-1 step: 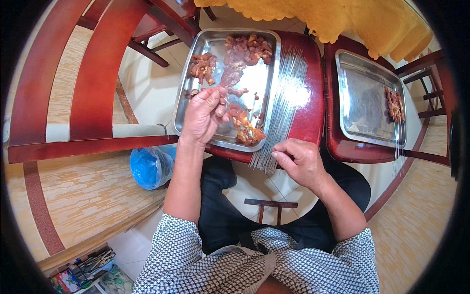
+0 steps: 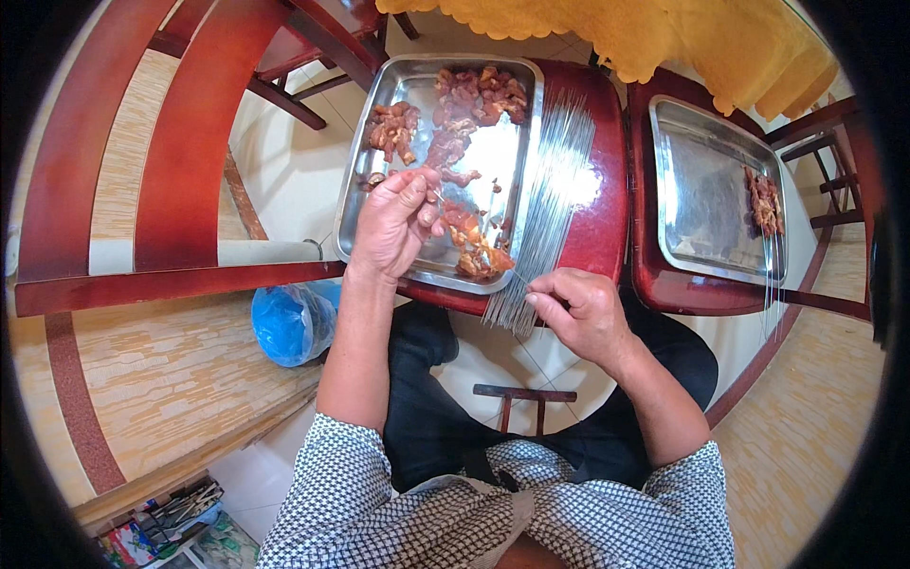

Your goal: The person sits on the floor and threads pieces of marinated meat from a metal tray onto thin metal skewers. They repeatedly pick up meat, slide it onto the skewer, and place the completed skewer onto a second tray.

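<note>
My right hand (image 2: 576, 308) is closed, thumb against fingers, on the near end of a thin metal skewer (image 2: 519, 278). Pieces of raw meat (image 2: 483, 260) are threaded along that skewer, over the near part of a metal tray (image 2: 374, 234). Toward its far end, my left hand (image 2: 403, 211) pinches with bent fingers; a thin tip shows by the fingertips, and what else they hold is hidden. More raw meat (image 2: 479, 95) lies in the tray, with a smaller pile (image 2: 393, 131) at its left. Right of the tray lies a bundle of bare metal skewers (image 2: 555, 180).
A second metal tray (image 2: 697, 199) rests on another red seat at the right, with meat-loaded skewers (image 2: 764, 204) along its right side. A red wooden chair (image 2: 190, 142) stands left, near a blue plastic bag (image 2: 289, 324). A yellow cloth (image 2: 664, 43) hangs at the far side.
</note>
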The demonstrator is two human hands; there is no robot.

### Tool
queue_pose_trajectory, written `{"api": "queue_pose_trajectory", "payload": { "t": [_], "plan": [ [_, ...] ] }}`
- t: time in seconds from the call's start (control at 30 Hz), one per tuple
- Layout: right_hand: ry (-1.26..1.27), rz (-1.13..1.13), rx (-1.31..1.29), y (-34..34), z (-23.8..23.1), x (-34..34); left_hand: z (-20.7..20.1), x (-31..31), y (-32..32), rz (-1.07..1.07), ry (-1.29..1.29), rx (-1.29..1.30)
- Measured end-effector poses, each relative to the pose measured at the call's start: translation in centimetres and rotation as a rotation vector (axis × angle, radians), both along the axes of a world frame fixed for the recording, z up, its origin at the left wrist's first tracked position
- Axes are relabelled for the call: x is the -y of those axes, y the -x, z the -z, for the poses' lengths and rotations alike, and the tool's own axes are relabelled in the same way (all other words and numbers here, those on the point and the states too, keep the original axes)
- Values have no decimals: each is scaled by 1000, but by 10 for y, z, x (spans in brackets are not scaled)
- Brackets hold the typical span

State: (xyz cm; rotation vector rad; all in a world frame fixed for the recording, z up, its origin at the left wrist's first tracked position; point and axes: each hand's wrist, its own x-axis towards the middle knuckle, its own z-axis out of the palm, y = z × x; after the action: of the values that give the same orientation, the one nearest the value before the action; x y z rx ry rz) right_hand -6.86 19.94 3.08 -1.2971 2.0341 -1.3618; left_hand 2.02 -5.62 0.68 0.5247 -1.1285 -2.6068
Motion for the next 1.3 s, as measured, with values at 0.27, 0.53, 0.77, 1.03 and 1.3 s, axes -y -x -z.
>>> {"api": "queue_pose_trajectory", "payload": {
  "t": [0.27, 0.53, 0.77, 1.03, 1.3],
  "plan": [
    [-12, -1, 16, 0, 1, -1, -4, -1, 1, 17, 109, 73],
    [-31, 16, 33, -2, 0, -1, -2, -1, 3, -47, 221, 72],
    [-13, 11, 26, -1, 0, -2, -7, -3, 3, -48, 276, 116],
    [-68, -4, 30, 0, -4, -2, -16, 6, -6, 90, 588, 199],
    [-77, 13, -69, 2, 2, -2, -19, 1, -4, 137, 346, 208]
  ]
}}
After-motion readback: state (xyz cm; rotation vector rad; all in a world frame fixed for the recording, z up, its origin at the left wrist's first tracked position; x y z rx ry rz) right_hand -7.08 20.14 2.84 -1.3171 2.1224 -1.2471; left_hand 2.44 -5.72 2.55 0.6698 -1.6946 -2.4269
